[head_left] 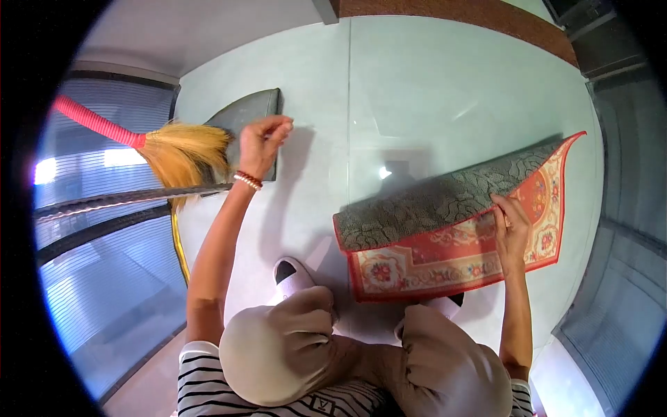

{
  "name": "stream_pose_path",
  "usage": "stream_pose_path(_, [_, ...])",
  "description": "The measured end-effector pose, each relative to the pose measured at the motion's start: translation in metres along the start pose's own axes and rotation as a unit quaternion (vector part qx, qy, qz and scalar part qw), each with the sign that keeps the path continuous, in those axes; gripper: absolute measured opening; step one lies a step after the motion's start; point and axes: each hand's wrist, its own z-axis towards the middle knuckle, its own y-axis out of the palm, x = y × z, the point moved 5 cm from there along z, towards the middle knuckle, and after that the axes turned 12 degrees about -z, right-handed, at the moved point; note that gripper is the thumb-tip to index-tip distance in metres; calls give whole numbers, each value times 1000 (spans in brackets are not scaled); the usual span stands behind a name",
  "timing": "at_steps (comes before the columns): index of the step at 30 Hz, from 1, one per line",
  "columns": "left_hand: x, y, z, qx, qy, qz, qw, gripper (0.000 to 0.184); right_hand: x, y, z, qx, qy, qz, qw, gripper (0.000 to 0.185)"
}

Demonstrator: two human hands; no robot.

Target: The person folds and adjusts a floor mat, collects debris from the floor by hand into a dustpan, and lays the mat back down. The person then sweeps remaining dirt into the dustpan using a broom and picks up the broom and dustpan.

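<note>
A red and cream floral doormat lies on the floor in front of me, its far side folded over so that the grey textured backing faces up. My right hand pinches the folded edge on its right part. My left hand, wearing a beaded bracelet, hovers over the floor on the left with curled fingers, and nothing shows in them. Behind that hand is a flat grey piece with a dark edge. A broom with yellow bristles and a pink-wrapped handle reaches in beside it.
Pale glossy tiles make up the floor. A dark braided bar crosses the left side, before a ribbed glass panel. Another glass panel stands on the right. A brown strip borders the far floor. My slippered feet are below.
</note>
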Motion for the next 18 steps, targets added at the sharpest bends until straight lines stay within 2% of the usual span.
stream_pose_path(4, [-18, 32, 10, -94, 138, 165, 972, 52, -2, 0, -2, 13, -11, -5, 1000, 19])
stream_pose_path(6, [-21, 59, 8, -154, 171, 211, 950, 61, -2, 0, -2, 10, -4, -5, 1000, 19])
stream_pose_path(9, [-16, 104, 7, -224, 295, 366, 854, 56, -2, 4, -2, 1, 16, -4, 1000, 20])
stream_pose_path(12, [-14, 152, -3, -302, 359, 369, 802, 53, -6, 6, 0, 1, 13, -7, 1000, 20])
stream_pose_path(15, [-19, 171, -8, -301, 383, 417, 767, 52, -6, 7, 2, -15, 21, -9, 1000, 20])
stream_pose_path(18, [-25, 149, -4, -261, 334, 447, 788, 50, -3, 6, 0, -16, 12, -18, 1000, 20])
